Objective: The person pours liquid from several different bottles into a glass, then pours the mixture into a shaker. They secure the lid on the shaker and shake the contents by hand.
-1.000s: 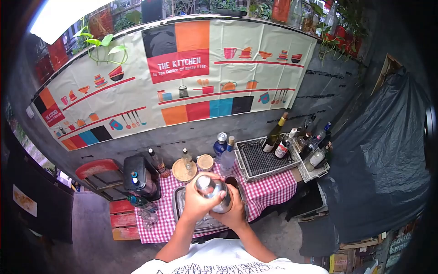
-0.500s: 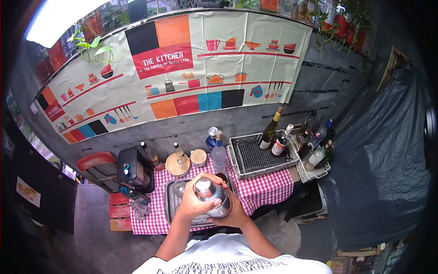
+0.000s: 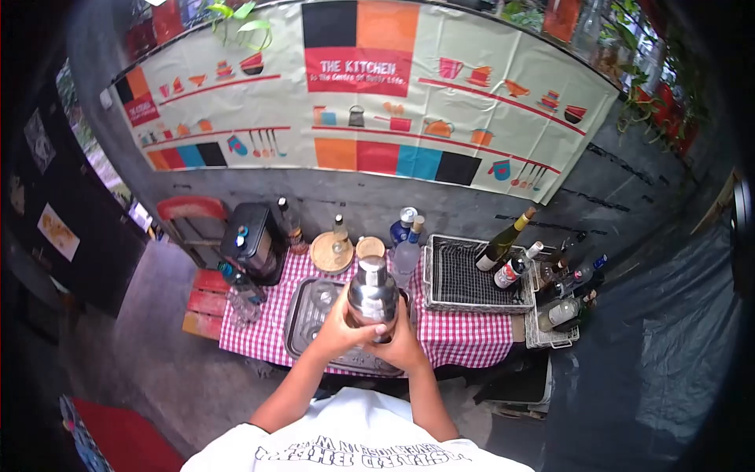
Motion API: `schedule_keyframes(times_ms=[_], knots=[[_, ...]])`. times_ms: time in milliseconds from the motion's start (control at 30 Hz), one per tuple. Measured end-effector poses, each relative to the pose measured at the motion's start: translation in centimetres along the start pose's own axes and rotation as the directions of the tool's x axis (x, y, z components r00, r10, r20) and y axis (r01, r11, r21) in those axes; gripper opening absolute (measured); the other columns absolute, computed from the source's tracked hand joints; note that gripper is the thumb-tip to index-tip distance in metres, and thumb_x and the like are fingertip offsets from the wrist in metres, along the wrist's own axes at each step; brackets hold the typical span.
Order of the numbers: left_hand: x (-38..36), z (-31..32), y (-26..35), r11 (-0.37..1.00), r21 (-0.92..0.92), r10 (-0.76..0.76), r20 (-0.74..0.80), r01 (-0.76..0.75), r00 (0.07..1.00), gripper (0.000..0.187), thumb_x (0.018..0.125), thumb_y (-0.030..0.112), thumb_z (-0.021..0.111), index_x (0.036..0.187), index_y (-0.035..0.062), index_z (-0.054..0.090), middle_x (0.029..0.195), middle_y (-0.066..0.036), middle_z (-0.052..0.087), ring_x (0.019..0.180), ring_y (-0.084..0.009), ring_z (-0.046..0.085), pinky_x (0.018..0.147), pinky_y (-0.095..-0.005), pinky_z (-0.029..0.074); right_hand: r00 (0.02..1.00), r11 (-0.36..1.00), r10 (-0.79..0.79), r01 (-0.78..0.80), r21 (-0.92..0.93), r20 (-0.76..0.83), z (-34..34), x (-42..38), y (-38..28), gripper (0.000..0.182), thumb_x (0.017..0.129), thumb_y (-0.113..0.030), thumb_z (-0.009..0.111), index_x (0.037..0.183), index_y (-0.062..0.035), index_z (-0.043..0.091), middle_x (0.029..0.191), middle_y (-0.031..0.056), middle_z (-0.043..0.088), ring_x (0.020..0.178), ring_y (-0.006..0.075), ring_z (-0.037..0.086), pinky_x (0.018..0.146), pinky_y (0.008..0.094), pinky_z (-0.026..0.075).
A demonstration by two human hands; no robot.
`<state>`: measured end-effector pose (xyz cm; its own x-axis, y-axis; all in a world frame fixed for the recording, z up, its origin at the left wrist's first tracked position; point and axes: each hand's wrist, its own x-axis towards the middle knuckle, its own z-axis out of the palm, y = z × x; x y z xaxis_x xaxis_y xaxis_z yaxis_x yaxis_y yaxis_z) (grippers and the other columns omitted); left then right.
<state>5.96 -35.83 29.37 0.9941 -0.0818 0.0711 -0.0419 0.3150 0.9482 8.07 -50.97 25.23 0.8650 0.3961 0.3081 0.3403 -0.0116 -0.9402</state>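
A silver metal cocktail shaker (image 3: 373, 295) with its cap on stands nearly upright between my two hands. My left hand (image 3: 338, 334) wraps round its lower left side, thumb across the front. On the right side my right hand (image 3: 403, 340) is closed round the lower part. Beneath and behind the shaker lies a metal tray (image 3: 296, 318) with clear glass pieces in it, on a red-and-white checked cloth (image 3: 255, 334). Just behind the shaker are a round-lidded container (image 3: 370, 247) and a frosted bottle (image 3: 406, 256).
A wire basket (image 3: 464, 303) holding two bottles is at the right, beside a smaller basket (image 3: 557, 340) of several bottles. To the left are a black dispenser (image 3: 255, 244), more bottles and a red chair (image 3: 191, 208). A round wooden board (image 3: 321, 253) bears a small bottle.
Both hands have lifted the shaker higher and turned it more upright. The hold has shifted from its top and side to its lower part. The view has also turned.
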Motion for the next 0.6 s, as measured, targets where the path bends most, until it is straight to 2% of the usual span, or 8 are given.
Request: schedule_keyframes(times_ms=[67, 100, 200, 367, 467, 500, 567, 600], knots=[[-0.3, -1.3, -0.6, 0.997, -0.048, 0.057, -0.015, -0.058, 0.998, 0.089, 0.069, 0.014, 0.087, 0.140, 0.0017, 0.035, 0.128, -0.010, 0.054, 0.119, -0.0185, 0.054, 0.103, -0.0361, 0.043, 0.990, 0.974, -0.110, 0.126, -0.188, 0.089, -0.5, 0.9, -1.1, 0.089, 0.068, -0.021, 0.086, 0.137, -0.0030, 0.032, 0.129, 0.0144, 0.041, 0.123, 0.0275, 0.046, 0.102, 0.0398, 0.039], [-0.6, -1.7, -0.5, 0.996, -0.050, 0.076, -0.036, -0.077, 0.996, 0.091, 0.068, 0.015, 0.087, 0.140, 0.0014, 0.034, 0.128, -0.011, 0.054, 0.119, -0.0188, 0.054, 0.103, -0.0365, 0.043, 0.988, 0.990, -0.061, 0.078, -0.116, 0.142, -0.9, 1.3, -0.5, 0.090, 0.069, -0.026, 0.083, 0.136, -0.0003, 0.028, 0.129, 0.0184, 0.038, 0.124, 0.0326, 0.045, 0.103, 0.0435, 0.041], [-1.0, -3.3, 0.0, 0.991, 0.010, 0.135, -0.035, -0.135, 0.990, 0.092, 0.067, 0.016, 0.088, 0.141, 0.0010, 0.034, 0.129, -0.012, 0.053, 0.120, -0.0196, 0.053, 0.103, -0.0363, 0.043, 0.989, 0.987, -0.150, 0.149, 0.063, 0.014, -1.0, 2.5, -0.9, 0.083, 0.075, -0.034, 0.078, 0.135, -0.0015, 0.029, 0.129, 0.0164, 0.036, 0.123, 0.0293, 0.047, 0.101, 0.0431, 0.045], [-1.7, -6.7, 0.3, 0.943, 0.273, 0.196, 0.006, -0.191, 0.980, 0.092, 0.064, 0.019, 0.088, 0.138, -0.0002, 0.036, 0.128, -0.014, 0.053, 0.121, -0.0220, 0.053, 0.104, -0.0371, 0.041, 0.955, 0.928, -0.268, 0.291, -0.234, 0.125, 3.2, 5.4, -5.6, 0.097, 0.071, -0.029, 0.083, 0.146, -0.0071, 0.026, 0.139, 0.0218, 0.036, 0.131, 0.0364, 0.042, 0.106, 0.0448, 0.041], [-2.1, -8.4, 0.8, 0.971, 0.226, 0.096, -0.070, -0.078, 0.993, 0.092, 0.063, 0.022, 0.088, 0.135, 0.0001, 0.034, 0.128, -0.013, 0.048, 0.122, -0.0225, 0.050, 0.104, -0.0372, 0.040, 0.976, 0.945, -0.188, 0.210, -0.250, 0.109, 7.0, 5.9, -6.0, 0.099, 0.069, -0.029, 0.085, 0.146, -0.0080, 0.026, 0.137, 0.0219, 0.039, 0.128, 0.0376, 0.045, 0.105, 0.0446, 0.041], [-2.1, -9.3, 0.7, 0.972, 0.221, 0.098, -0.072, -0.080, 0.993, 0.092, 0.063, 0.022, 0.088, 0.135, 0.0001, 0.034, 0.128, -0.013, 0.048, 0.122, -0.0225, 0.050, 0.104, -0.0372, 0.040, 0.986, 0.959, -0.149, 0.163, -0.234, 0.077, 8.0, 6.0, -5.3, 0.103, 0.068, -0.024, 0.086, 0.147, -0.0074, 0.023, 0.136, 0.0201, 0.041, 0.126, 0.0339, 0.047, 0.105, 0.0427, 0.040], [-2.2, -11.1, -0.1, 0.890, 0.409, 0.264, -0.101, -0.201, 0.959, 0.099, 0.062, 0.018, 0.087, 0.138, 0.0003, 0.027, 0.131, -0.021, 0.046, 0.126, -0.0308, 0.048, 0.105, -0.0415, 0.040, 0.994, 0.970, -0.098, 0.104, -0.220, 0.037, 9.6, 6.4, -4.3, 0.106, 0.067, -0.020, 0.087, 0.148, -0.0068, 0.019, 0.135, 0.0183, 0.043, 0.124, 0.0302, 0.048, 0.106, 0.0409, 0.039], [-2.8, -11.7, 2.0, 0.801, 0.592, 0.170, -0.090, -0.085, 0.981, 0.104, 0.062, 0.018, 0.087, 0.140, 0.0007, 0.021, 0.133, -0.025, 0.041, 0.128, -0.0372, 0.045, 0.106, -0.0444, 0.039, 1.000, 0.997, -0.022, 0.023, -0.073, 0.006, 10.3, 6.7, -3.9, 0.106, 0.067, -0.021, 0.086, 0.148, -0.0092, 0.018, 0.134, 0.0180, 0.043, 0.123, 0.0309, 0.050, 0.104, 0.0416, 0.042]])
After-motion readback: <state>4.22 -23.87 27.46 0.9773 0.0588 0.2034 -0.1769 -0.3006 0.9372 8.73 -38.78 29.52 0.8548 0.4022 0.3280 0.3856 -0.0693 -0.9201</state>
